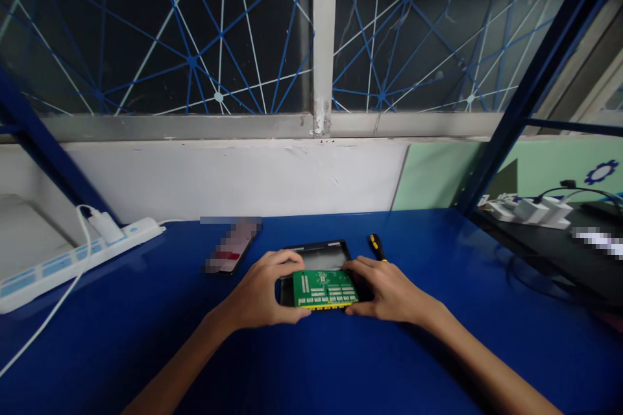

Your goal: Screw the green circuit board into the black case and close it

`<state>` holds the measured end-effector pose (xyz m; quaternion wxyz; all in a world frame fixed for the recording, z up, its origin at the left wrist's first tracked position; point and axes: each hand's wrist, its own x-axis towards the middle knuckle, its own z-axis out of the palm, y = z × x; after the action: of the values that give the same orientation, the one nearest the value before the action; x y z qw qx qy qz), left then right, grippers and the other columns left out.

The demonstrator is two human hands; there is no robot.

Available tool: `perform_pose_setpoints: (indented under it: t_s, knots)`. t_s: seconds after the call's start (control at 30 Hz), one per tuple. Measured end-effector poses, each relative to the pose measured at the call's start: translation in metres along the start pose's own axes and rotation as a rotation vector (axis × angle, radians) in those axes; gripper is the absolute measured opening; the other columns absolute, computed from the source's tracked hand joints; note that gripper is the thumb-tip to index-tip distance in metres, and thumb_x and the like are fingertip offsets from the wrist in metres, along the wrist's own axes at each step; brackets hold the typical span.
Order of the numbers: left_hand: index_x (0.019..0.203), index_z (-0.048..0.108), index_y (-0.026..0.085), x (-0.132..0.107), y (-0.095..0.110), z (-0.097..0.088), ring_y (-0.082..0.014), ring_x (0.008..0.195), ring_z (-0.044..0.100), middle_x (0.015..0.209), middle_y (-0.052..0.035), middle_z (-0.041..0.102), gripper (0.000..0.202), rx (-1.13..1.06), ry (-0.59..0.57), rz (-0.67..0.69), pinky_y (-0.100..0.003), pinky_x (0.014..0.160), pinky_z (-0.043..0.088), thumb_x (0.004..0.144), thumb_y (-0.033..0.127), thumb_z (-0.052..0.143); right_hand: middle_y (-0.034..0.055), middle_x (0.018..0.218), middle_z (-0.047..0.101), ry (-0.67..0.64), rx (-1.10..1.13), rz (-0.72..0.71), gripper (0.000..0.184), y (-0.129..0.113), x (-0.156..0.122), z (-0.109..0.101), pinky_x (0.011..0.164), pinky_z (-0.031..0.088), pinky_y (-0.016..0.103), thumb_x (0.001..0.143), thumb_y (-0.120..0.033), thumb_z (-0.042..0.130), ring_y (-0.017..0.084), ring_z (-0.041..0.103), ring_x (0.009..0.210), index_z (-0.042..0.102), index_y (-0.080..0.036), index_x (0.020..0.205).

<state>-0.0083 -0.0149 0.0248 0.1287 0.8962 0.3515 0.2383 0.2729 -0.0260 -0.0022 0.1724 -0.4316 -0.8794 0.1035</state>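
A green circuit board (324,286) with white connectors and a yellow strip along its near edge lies over a dark, shallow rectangular case (328,253). My left hand (265,288) grips the board's left side, thumb at the near corner and fingers toward the far one. On the opposite side, my right hand (384,288) holds it the same way, with fingers and thumb at the right corners. Whether the board rests fully inside the case cannot be made out. Just beyond my right hand lies a black and yellow screwdriver (376,246), its front end hidden.
A phone (233,246), partly blurred out, lies on the blue table (311,363) to the left. Farther left, a white power strip (78,262) has a plug and trailing cable. Chargers (542,209) and cables sit on a dark surface at right. Blue frame posts flank the table.
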Motion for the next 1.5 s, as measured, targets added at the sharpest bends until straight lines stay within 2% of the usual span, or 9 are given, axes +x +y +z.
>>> perform_pose_setpoints:
  t_s: [0.17,0.3,0.43,0.53,0.7,0.83,1.07,1.27,1.5]
  knots:
    - [0.105,0.066,0.021,0.004,0.004,-0.005,-0.0246,0.095,0.061,0.110,-0.0062,0.062,0.044,-0.103,0.007,-0.025,-0.042,0.085,0.050,0.065,0.039,0.075,0.0066,0.101,0.062,0.076,0.002,0.002,0.056,-0.003,-0.001,-0.007,0.066,0.046,0.031,0.074,-0.052,0.071,0.020,0.061,0.076,0.056,-0.019,0.117]
    - [0.115,0.062,0.020,0.005,0.001,-0.005,-0.0243,0.095,0.062,0.108,-0.0076,0.065,0.050,-0.110,0.084,-0.023,-0.041,0.082,0.053,0.069,0.036,0.073,0.0069,0.108,0.059,0.196,0.032,0.016,0.054,-0.004,-0.003,-0.015,0.068,0.047,0.031,0.075,-0.047,0.070,0.018,0.059,0.076,0.053,-0.021,0.119]
    - [0.131,0.049,0.019,0.003,-0.005,0.004,-0.0202,0.080,0.065,0.094,-0.0054,0.068,0.059,-0.296,0.064,-0.082,-0.036,0.072,0.056,0.077,0.031,0.068,0.0060,0.102,0.061,0.270,0.038,0.020,0.054,-0.003,-0.002,-0.015,0.065,0.046,0.030,0.078,-0.045,0.067,0.017,0.058,0.072,0.049,-0.022,0.123]
    - [0.135,0.043,0.020,0.003,-0.008,0.010,-0.0182,0.073,0.065,0.087,-0.0031,0.068,0.062,-0.417,0.048,-0.113,-0.033,0.067,0.056,0.079,0.028,0.068,0.0074,0.103,0.061,0.309,-0.005,0.019,0.052,-0.002,-0.001,-0.010,0.063,0.045,0.030,0.081,-0.046,0.064,0.018,0.058,0.073,0.048,-0.021,0.124]
    - [0.136,0.043,0.021,0.005,-0.007,0.013,-0.0152,0.065,0.059,0.074,0.0021,0.060,0.063,-0.359,0.143,-0.141,-0.031,0.065,0.054,0.078,0.028,0.067,0.0083,0.102,0.061,0.373,-0.036,0.036,0.051,-0.001,0.000,-0.005,0.063,0.046,0.030,0.084,-0.049,0.060,0.019,0.060,0.076,0.048,-0.021,0.124]
    - [0.132,0.040,0.020,0.007,-0.005,0.013,-0.0141,0.063,0.058,0.076,0.0017,0.058,0.062,-0.444,0.178,-0.184,-0.029,0.061,0.053,0.077,0.028,0.067,0.0082,0.104,0.060,0.415,0.001,0.034,0.050,-0.001,-0.001,-0.005,0.063,0.047,0.029,0.086,-0.047,0.061,0.017,0.059,0.073,0.047,-0.021,0.126]
    - [0.131,0.037,0.020,0.007,-0.002,0.010,-0.0139,0.057,0.065,0.075,0.0034,0.057,0.060,-0.515,0.154,-0.229,-0.029,0.063,0.053,0.078,0.028,0.065,0.0081,0.106,0.059,0.470,0.053,0.019,0.050,-0.001,-0.001,-0.004,0.061,0.048,0.029,0.087,-0.044,0.062,0.014,0.057,0.067,0.046,-0.021,0.129]
    - [0.131,0.039,0.021,0.007,0.000,0.010,-0.0162,0.061,0.067,0.078,0.0015,0.060,0.059,-0.602,0.148,-0.287,-0.032,0.066,0.053,0.079,0.027,0.067,0.0089,0.110,0.058,0.503,0.132,-0.031,0.052,0.001,0.000,-0.001,0.061,0.050,0.029,0.087,-0.042,0.064,0.014,0.059,0.069,0.045,-0.023,0.131]
    - [0.132,0.043,0.018,0.008,-0.003,0.009,-0.0179,0.065,0.064,0.078,-0.0007,0.063,0.065,-0.664,0.139,-0.309,-0.033,0.066,0.053,0.075,0.028,0.071,0.0092,0.115,0.057,0.495,0.214,-0.012,0.058,0.000,-0.001,0.000,0.064,0.052,0.031,0.085,-0.043,0.066,0.014,0.060,0.069,0.045,-0.023,0.136]
